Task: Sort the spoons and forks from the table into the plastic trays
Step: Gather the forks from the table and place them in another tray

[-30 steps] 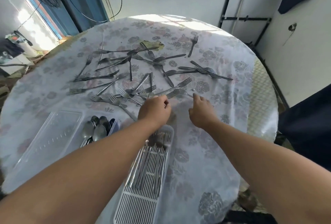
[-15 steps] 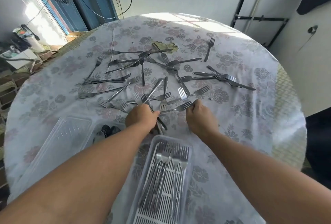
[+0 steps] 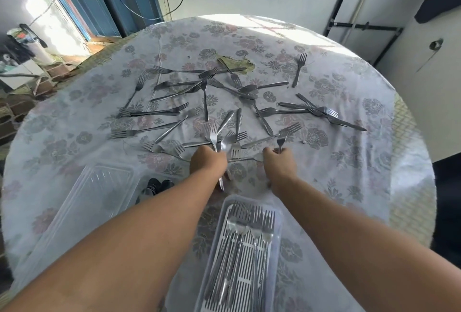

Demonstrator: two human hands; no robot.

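Note:
Several steel forks (image 3: 224, 102) lie scattered across the middle of the round table (image 3: 361, 162). My left hand (image 3: 207, 162) grips a fork and a spoon (image 3: 216, 139), their heads sticking up above the fist and a handle poking out below. My right hand (image 3: 279, 165) pinches one fork (image 3: 282, 142) with its tines pointing up. Near the front edge a white slotted tray (image 3: 274, 261) holds several forks. At the left a clear plastic tray (image 3: 99, 187) has spoons (image 3: 157, 187) beside it, partly hidden by my left forearm.
A floral cloth covers the table, torn near the far middle (image 3: 239, 63). A blue door frame and cables stand beyond the table at the left, and a white wall with black pipes at the right. Bare cloth shows along the right side of the table.
Both hands have lifted cutlery off the table: the left now holds a fork and a spoon upright, the right a fork. The camera has tilted and moved closer.

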